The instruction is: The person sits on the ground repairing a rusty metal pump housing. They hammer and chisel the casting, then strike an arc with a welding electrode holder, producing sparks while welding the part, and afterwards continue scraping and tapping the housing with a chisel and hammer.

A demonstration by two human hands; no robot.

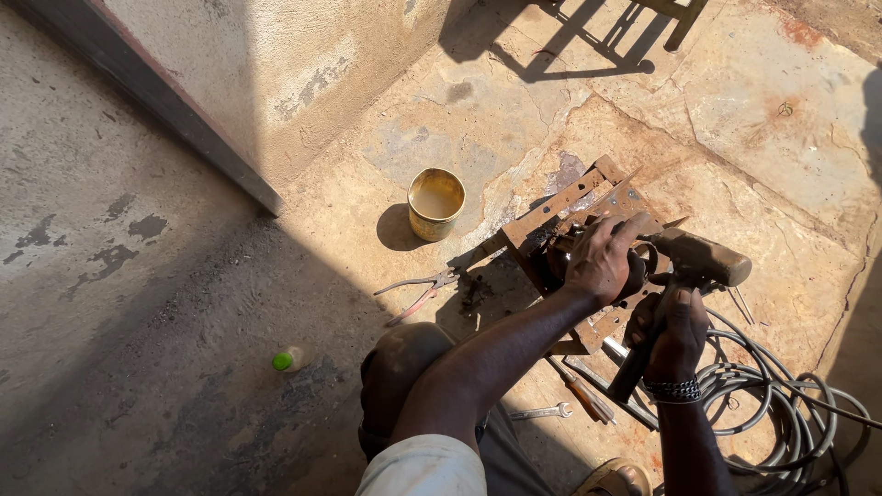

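Observation:
My left hand [602, 259] presses down on a dark, greasy metal part [562, 253] that lies on a rusty metal plate [551, 213] on the concrete floor. My right hand [678, 335] grips the dark handle of a heavy hammer [703, 257], whose blunt head hangs just right of the left hand, above the plate. A metal bracelet sits on my right wrist. My knee [404, 367] is bent in front of the plate.
A yellow tin can [435, 203] with pale liquid stands left of the plate. Pliers [418, 289], a screwdriver [581, 393] and a spanner [542, 412] lie nearby. Coiled grey hose [781, 404] fills the right. A small green-capped bottle [287, 360] lies at left; a wall rises behind.

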